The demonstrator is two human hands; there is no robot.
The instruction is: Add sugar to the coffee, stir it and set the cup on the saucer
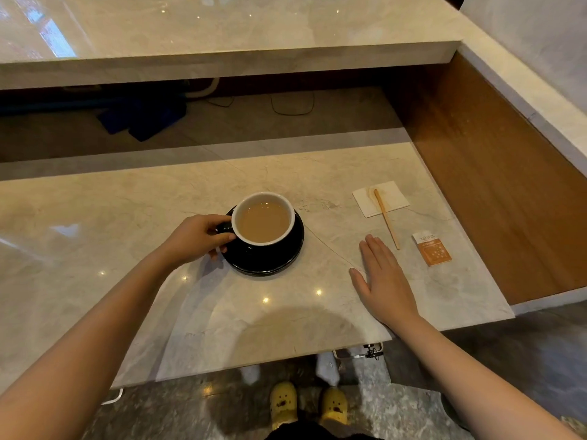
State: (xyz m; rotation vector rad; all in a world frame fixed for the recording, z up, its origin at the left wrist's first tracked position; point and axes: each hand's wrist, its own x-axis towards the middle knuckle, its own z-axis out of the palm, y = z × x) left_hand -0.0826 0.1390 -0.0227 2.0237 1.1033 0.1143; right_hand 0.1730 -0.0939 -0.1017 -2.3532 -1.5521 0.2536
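A black cup [263, 219] with a white inside holds milky coffee and stands on a black saucer [273, 260] in the middle of the marble counter. My left hand [197, 238] grips the cup's handle on its left side. My right hand [382, 276] lies flat and open on the counter to the right of the saucer, holding nothing. A wooden stir stick [386, 217] rests with its stained tip on a white napkin [379, 198]. An orange sugar packet [431, 249] lies flat just right of the stick.
The marble counter [95, 249] ends in a front edge near my body. A raised marble shelf [222, 33] runs across the back. A brown wooden panel [495, 185] borders the right side. My feet in yellow slippers [308, 406] stand on the floor below.
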